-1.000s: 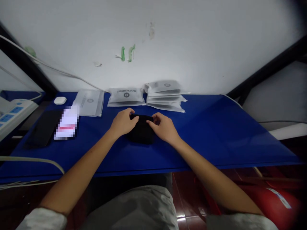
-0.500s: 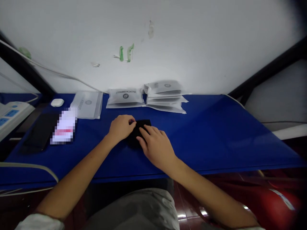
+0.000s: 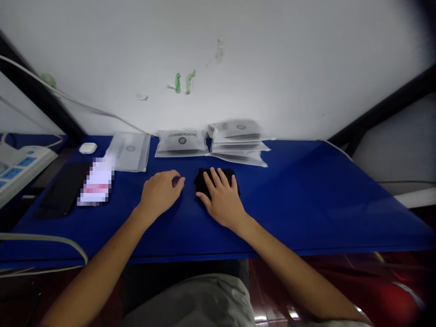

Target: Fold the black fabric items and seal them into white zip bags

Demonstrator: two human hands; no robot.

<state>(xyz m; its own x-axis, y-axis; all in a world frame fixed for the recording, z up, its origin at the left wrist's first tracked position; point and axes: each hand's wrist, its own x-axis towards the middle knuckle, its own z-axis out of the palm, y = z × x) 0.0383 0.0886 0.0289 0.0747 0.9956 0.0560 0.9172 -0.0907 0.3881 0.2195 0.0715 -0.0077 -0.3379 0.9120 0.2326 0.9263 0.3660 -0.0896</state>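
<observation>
- The right hand (image 3: pixel 223 200) lies flat, palm down, fingers spread, on the small black folded cloth piece (image 3: pixel 200 180). It presses on the piece and is not closed around it.
- The cloth piece sits mid-worktop, nearer the far edge, with its long axis running left to right.
- The left hand (image 3: pixel 160 193) rests on the blue worktop (image 3: pixel 306 195) just left of the cloth, apart from it. It is loosely curled, thumb at forefinger, and I cannot tell whether it pinches anything.
- Along the far edge lie a stack of frosted white plastic pouches (image 3: pixel 238 143), a single frosted pouch with a round logo (image 3: pixel 181 141) and another flat frosted pouch (image 3: pixel 129 150).
- The right half of the worktop is bare blue surface out to its right edge.
</observation>
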